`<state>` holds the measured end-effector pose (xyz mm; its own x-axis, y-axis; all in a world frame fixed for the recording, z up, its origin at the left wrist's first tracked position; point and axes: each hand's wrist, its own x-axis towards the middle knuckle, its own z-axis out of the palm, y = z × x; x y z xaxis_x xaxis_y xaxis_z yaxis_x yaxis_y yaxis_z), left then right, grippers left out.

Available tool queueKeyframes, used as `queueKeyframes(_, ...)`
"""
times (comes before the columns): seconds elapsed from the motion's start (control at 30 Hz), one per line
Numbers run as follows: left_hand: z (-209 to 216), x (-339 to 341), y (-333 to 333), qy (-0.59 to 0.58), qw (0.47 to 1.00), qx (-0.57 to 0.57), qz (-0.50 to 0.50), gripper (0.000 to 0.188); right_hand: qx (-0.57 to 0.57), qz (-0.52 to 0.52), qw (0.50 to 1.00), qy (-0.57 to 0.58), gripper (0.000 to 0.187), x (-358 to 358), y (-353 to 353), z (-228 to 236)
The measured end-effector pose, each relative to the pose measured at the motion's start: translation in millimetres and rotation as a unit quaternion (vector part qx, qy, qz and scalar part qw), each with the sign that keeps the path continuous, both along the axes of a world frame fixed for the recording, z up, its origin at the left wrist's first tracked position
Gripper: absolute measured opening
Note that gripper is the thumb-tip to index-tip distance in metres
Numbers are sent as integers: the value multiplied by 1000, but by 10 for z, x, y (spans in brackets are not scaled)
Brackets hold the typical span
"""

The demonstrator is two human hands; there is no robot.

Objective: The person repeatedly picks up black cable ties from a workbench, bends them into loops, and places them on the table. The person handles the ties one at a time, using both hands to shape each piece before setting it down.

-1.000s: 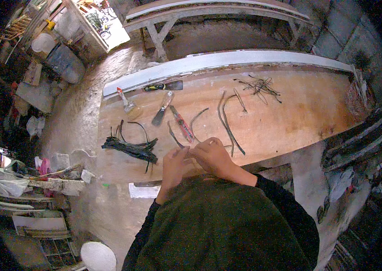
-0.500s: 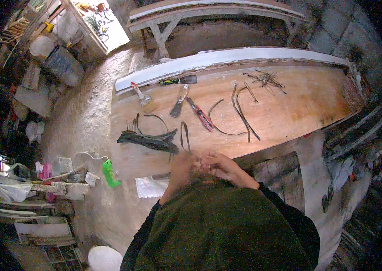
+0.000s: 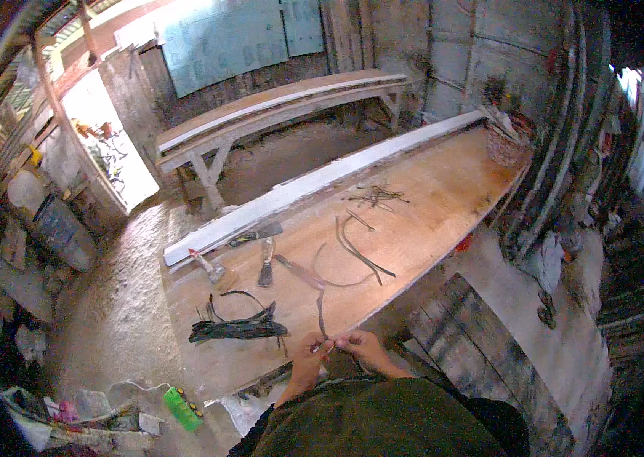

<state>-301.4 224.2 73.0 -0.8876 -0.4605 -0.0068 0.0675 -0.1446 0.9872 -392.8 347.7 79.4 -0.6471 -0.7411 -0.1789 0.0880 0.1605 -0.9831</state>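
Observation:
Near the front edge of a wooden work table [image 3: 429,198], my left hand [image 3: 309,356] and my right hand [image 3: 369,352] are close together, fingertips pinched. Between them is the lower end of a thin dark strip [image 3: 320,314], whose length extends up over the tabletop. Left of my hands lies a bundle of dark strips [image 3: 237,328]. Beyond it are a paintbrush [image 3: 210,265], a putty knife [image 3: 266,264], another putty knife [image 3: 256,234] and a blurred red utility knife [image 3: 299,273]. Loose curved strips [image 3: 360,253] lie ahead of my hands, with a tangle of thin pieces [image 3: 378,197] farther back.
A long white board [image 3: 322,185] runs along the table's far edge. A wicker basket [image 3: 508,145] stands at the far right end. Behind is a long wooden bench [image 3: 284,110]. On the floor are a green power strip [image 3: 182,407] at left and dark planks [image 3: 490,365] at right.
The view has tilted up and turned, bringing the basket and back wall in. My hands remain pinched together at the table's front edge, with the strip now showing lengthwise ahead of them.

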Motion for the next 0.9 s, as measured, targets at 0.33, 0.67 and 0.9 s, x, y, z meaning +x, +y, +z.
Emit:
queueKeyframes(0.33,149,76,428,-29,980,168,-102,9,-165,6,928,-335,16,352,549,33)
queueKeyframes(0.67,-20,72,1126,-33,992,108,-50,17,-91,-138,971,-170,14,449,1145,152)
queueKeyframes(0.9,179,194,2151,-55,987,125,-81,10,-194,-223,931,-216,15,635,2132,-222)
